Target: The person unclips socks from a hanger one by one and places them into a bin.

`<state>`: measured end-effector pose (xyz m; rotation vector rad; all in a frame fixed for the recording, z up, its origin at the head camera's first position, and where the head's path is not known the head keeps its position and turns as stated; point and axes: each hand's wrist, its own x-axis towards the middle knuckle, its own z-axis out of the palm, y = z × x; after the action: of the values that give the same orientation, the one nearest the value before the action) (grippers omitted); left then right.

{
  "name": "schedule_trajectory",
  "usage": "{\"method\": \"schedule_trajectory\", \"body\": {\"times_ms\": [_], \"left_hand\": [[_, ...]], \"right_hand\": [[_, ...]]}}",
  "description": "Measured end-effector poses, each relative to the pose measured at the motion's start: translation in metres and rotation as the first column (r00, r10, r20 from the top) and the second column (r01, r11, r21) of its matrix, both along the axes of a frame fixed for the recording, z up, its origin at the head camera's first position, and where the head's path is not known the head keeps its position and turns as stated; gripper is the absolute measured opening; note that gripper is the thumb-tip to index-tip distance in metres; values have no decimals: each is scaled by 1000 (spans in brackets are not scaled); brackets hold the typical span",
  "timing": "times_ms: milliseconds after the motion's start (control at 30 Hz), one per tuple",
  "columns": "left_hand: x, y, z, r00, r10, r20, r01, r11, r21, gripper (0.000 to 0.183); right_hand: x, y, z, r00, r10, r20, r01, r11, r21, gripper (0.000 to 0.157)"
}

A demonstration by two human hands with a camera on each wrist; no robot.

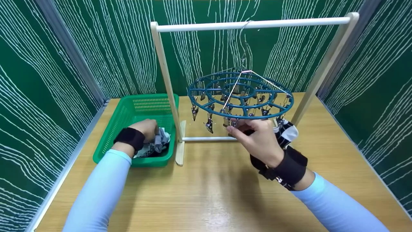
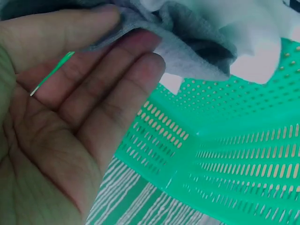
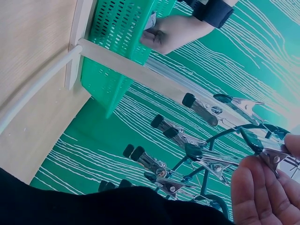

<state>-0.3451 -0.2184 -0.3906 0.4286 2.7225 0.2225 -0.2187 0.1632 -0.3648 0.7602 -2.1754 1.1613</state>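
Note:
My left hand reaches into the green basket. In the left wrist view its thumb and fingers pinch a grey sock, bunched up beside paler cloth. My right hand is raised under the front rim of a round teal clip hanger. Between thumb and fingers it pinches a metal clip with a dark tip, seen in the right wrist view. Just behind that hand, a black-and-white sock hangs from the hanger's right side, partly covered by the hand.
A wooden rack with a white top bar carries the hanger by its hook. Several other clips dangle from the rings. The rack's left foot stands beside the basket on the wooden table. Green walls enclose the table.

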Motion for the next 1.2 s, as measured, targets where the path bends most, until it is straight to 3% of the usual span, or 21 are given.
{"method": "schedule_trajectory", "body": {"times_ms": [67, 133, 167, 267, 333, 433, 533, 600, 800, 900, 967, 1033, 1067, 1133, 1200], "left_hand": [[-1, -2, 10, 1000, 24, -10, -24, 1000, 15, 23], [0, -3, 23, 998, 42, -42, -40, 998, 52, 33], [0, -3, 29, 996, 49, -73, -44, 996, 76, 39], [2, 0, 44, 985, 61, -164, -40, 991, 126, 33], [7, 3, 53, 966, 70, -250, -30, 987, 158, 29], [17, 9, 65, 921, 103, -375, -26, 979, 203, 29], [29, 17, 76, 863, 152, -481, -28, 967, 254, 29], [37, 22, 81, 809, 184, -559, -19, 958, 287, 28], [57, 42, 92, 598, 233, -767, 102, 927, 362, 21], [66, 52, 94, 491, 223, -842, 196, 913, 357, 18], [71, 59, 96, 431, 202, -880, 256, 907, 333, 16], [75, 66, 97, 391, 175, -904, 305, 902, 306, 15], [77, 69, 98, 379, 159, -912, 325, 899, 292, 15], [81, 76, 99, 375, 127, -918, 359, 893, 270, 17], [85, 83, 101, 386, 86, -918, 388, 888, 246, 19]], "right_hand": [[-1, 0, 0, 1000, -2, -6, 2, 1000, 0, 7], [-1, 1, 0, 1000, -4, -1, 4, 1000, 0, 7], [-1, 1, 0, 1000, -3, 3, 3, 1000, -1, 8], [0, 1, 1, 1000, -2, 17, 2, 1000, -1, 10], [0, 1, 2, 1000, 0, 26, 0, 1000, -2, 10], [0, 1, 2, 999, 3, 36, -2, 1000, -5, 9], [-1, 1, 2, 999, 5, 45, -4, 1000, -8, 9], [-1, 1, 2, 999, 5, 48, -5, 1000, -9, 9], [0, 0, 2, 999, 4, 33, -4, 1000, -14, 9], [-1, 0, 1, 1000, 7, 4, -7, 1000, -15, 8], [-1, 0, 0, 1000, 10, -10, -10, 1000, -15, 9], [-1, 0, -1, 1000, 13, -19, -14, 1000, -13, 9], [-1, 0, -1, 1000, 15, -19, -16, 1000, -13, 10], [-1, 0, -2, 1000, 16, -14, -16, 1000, -14, 9], [-1, 0, -2, 1000, 15, -6, -15, 1000, -16, 6]]}}
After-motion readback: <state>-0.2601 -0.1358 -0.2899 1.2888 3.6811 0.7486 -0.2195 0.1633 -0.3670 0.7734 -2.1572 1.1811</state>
